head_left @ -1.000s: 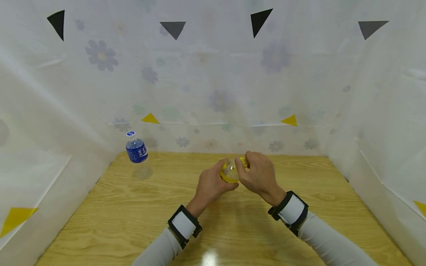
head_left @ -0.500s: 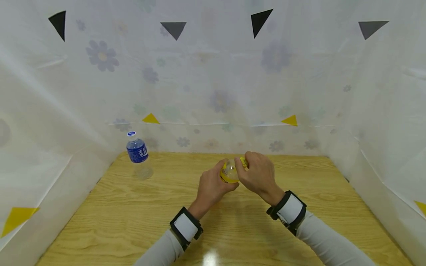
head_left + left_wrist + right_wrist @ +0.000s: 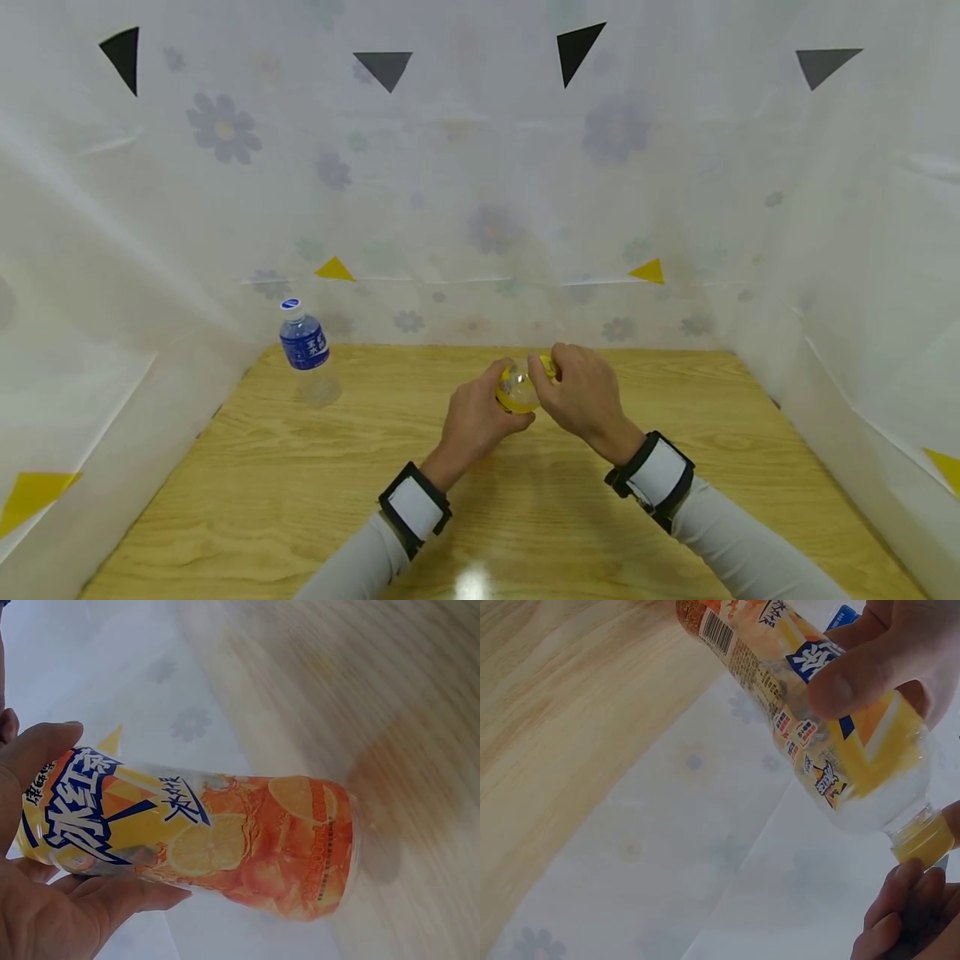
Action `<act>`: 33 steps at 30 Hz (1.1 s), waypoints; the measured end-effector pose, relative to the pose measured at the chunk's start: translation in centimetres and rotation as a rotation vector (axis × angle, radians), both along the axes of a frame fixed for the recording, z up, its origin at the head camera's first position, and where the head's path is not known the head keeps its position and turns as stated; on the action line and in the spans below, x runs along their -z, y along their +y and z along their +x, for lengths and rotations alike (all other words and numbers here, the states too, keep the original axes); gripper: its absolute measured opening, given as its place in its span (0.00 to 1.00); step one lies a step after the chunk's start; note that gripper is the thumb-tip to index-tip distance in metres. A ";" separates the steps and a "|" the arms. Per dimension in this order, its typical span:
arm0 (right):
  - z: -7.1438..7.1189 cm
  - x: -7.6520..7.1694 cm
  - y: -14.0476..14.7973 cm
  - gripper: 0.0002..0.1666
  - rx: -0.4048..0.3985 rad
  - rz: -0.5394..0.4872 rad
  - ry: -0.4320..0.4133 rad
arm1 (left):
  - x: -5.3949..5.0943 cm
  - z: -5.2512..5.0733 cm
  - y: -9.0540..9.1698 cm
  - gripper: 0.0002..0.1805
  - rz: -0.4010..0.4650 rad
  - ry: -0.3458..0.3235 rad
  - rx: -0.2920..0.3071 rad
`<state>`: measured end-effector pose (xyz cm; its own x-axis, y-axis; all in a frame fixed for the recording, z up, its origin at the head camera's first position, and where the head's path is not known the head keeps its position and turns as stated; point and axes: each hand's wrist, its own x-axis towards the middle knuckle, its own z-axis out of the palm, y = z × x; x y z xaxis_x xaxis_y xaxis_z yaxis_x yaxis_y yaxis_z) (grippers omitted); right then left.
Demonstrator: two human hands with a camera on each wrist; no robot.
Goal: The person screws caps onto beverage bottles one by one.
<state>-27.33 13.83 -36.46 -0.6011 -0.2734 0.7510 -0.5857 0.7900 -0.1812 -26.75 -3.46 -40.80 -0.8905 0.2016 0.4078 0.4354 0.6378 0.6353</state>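
Observation:
An iced tea bottle (image 3: pixel 262 844) with an orange and yellow label leans, its yellow cap (image 3: pixel 924 838) toward the right hand. My left hand (image 3: pixel 477 419) grips the upper label, thumb on one side and fingers on the other in the left wrist view. At the cap, my right hand (image 3: pixel 582 398) has its thumb and curled fingers round the yellow top; the right wrist view shows fingertips touching it. The bottle's lower part is hidden behind the left hand in the head view. Whether its base touches the table cannot be told.
A clear water bottle (image 3: pixel 304 342) with a blue label and white cap stands upright at the table's back left. The wooden table (image 3: pixel 300 500) ends at a white floral curtain (image 3: pixel 480 167), which also covers both sides.
Both hands keep their hold on the iced tea bottle, almost in the same place. The head view has shifted very slightly.

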 end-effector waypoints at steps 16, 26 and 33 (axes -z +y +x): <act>0.8 -0.6 1.1 0.25 -0.016 0.086 -0.340 | -3.6 -5.8 -7.4 0.39 0.217 0.038 -0.308; 0.7 0.8 2.0 0.27 -0.053 0.123 -0.524 | -1.3 -9.7 -14.7 0.42 0.328 0.024 -0.615; 0.8 1.1 2.3 0.25 -0.066 0.126 -0.545 | 0.5 -9.7 -15.9 0.44 0.385 -0.012 -0.631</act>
